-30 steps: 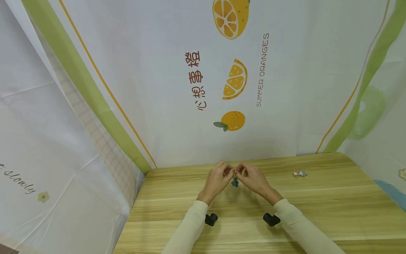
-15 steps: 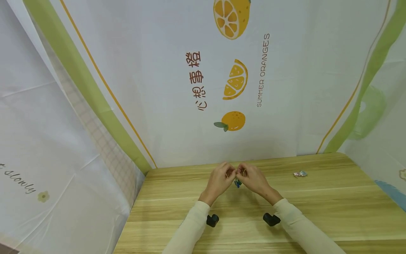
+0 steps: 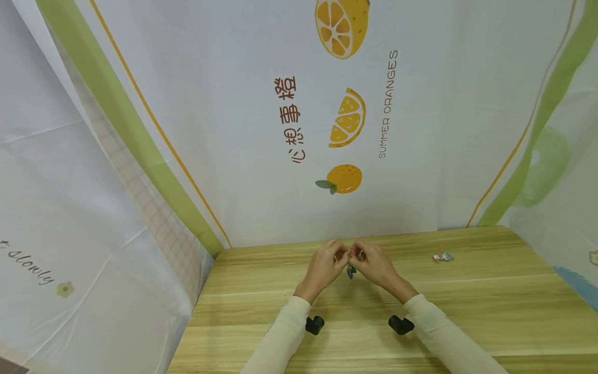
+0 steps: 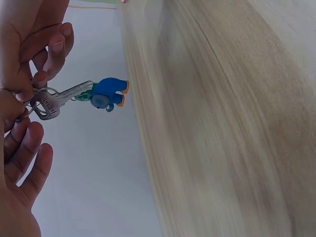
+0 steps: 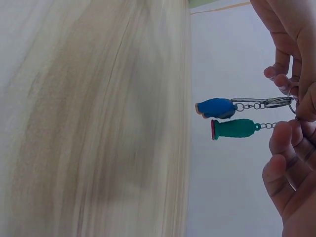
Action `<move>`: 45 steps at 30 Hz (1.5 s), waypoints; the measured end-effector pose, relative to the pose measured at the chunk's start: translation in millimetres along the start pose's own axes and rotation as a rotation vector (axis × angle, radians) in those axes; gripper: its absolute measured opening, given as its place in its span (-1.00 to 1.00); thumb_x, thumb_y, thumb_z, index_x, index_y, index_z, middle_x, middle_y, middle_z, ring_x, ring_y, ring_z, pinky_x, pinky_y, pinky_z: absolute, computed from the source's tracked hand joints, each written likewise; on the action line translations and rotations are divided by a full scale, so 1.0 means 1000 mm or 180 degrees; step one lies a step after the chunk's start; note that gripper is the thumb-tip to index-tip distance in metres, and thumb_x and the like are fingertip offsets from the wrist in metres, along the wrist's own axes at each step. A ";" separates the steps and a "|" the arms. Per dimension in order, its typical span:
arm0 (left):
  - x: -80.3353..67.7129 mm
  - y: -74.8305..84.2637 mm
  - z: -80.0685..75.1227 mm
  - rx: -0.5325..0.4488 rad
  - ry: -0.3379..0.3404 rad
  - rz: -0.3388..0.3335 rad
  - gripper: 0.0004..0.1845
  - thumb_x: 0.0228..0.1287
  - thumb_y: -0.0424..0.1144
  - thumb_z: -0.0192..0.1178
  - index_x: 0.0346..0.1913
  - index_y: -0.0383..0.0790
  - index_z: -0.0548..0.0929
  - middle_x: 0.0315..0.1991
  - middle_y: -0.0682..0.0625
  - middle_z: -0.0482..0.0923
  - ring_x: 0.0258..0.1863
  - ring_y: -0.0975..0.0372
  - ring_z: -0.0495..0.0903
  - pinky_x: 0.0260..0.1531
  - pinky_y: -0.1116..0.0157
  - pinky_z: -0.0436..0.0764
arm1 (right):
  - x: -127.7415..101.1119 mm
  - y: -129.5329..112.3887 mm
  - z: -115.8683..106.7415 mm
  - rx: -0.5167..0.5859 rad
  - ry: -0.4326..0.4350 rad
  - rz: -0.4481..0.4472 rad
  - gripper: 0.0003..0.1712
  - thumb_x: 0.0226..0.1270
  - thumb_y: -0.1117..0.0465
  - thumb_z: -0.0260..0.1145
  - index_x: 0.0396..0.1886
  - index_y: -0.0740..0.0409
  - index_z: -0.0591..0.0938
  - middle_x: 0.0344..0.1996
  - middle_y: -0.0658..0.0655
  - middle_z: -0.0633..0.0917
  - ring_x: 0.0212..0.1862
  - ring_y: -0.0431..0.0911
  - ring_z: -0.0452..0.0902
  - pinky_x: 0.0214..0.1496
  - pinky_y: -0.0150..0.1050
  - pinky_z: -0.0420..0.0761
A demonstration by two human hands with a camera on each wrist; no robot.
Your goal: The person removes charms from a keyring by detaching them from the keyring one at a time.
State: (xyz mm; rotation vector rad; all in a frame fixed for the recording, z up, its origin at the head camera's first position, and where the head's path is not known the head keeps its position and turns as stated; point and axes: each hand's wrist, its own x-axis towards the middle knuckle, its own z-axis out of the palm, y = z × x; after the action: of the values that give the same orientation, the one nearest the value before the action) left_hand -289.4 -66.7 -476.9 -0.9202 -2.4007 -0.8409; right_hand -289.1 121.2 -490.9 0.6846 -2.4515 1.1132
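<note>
In the head view my left hand [image 3: 324,265] and right hand [image 3: 371,262] meet above the wooden table, thumbs and fingertips pinching a key ring [image 5: 295,103] between them. From the ring hangs a silver key [image 4: 48,104], held up close to the fingertips. A blue elephant charm [image 4: 109,89] with orange feet dangles on a short chain. Beside it, in the right wrist view, hangs a green charm [image 5: 236,128] with a red base on its own chain. Both charms are clear of the table. Fingers hide part of the ring.
A small pink and pale-blue trinket [image 3: 443,256] lies on the table [image 3: 504,301] to the right. Black angled pieces [image 3: 315,325] show beside both forearms. Behind the table hangs a white cloth [image 3: 252,208] printed with oranges.
Both hands stay together; the left has shifted slightly right, towards the right hand. The hanging charms have moved a little right and turned.
</note>
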 end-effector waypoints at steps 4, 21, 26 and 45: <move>0.001 0.001 0.000 0.0006 -0.0038 -0.0012 -0.92 0.55 -0.31 0.28 -0.15 -0.24 0.74 -0.24 -0.02 0.69 -0.32 0.26 0.67 -0.31 0.52 0.63 | -0.001 -0.001 -0.001 0.0038 0.0001 -0.0014 -0.88 0.43 0.28 0.36 -0.33 0.02 0.62 -0.49 -0.11 0.59 -0.52 -0.33 0.34 -0.45 -0.38 0.40; -0.002 -0.004 -0.003 0.0022 0.0125 -0.0065 -0.94 0.51 -0.36 0.29 -0.16 -0.21 0.75 -0.27 0.00 0.67 -0.34 0.27 0.67 -0.34 0.51 0.64 | -0.001 -0.001 -0.008 0.0180 0.0012 0.0127 -0.91 0.44 0.32 0.33 -0.28 0.05 0.65 -0.46 -0.07 0.63 -0.52 -0.32 0.39 -0.47 -0.35 0.45; -0.003 -0.006 -0.004 -0.0021 0.0126 -0.0104 -0.95 0.51 -0.35 0.29 -0.15 -0.20 0.75 -0.27 0.01 0.67 -0.34 0.27 0.67 -0.33 0.50 0.64 | -0.001 0.002 -0.010 0.0137 0.0024 0.0156 -0.93 0.45 0.30 0.34 -0.26 0.05 0.66 -0.42 -0.07 0.66 -0.47 -0.33 0.44 -0.43 -0.35 0.49; -0.008 -0.013 -0.007 -0.0002 0.0236 -0.0028 -0.96 0.48 -0.36 0.32 -0.19 -0.18 0.75 -0.31 0.03 0.67 -0.37 0.30 0.65 -0.35 0.49 0.64 | -0.003 0.010 -0.017 0.0096 0.0003 0.0169 -0.95 0.40 0.29 0.37 -0.22 0.18 0.68 -0.40 -0.05 0.70 -0.46 -0.32 0.46 -0.43 -0.36 0.51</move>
State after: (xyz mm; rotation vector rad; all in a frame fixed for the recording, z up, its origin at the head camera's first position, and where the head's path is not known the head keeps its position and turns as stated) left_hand -291.8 -82.3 -481.0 -0.8641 -2.3430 -0.8637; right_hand -290.4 140.9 -488.2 0.6313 -2.4701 1.1723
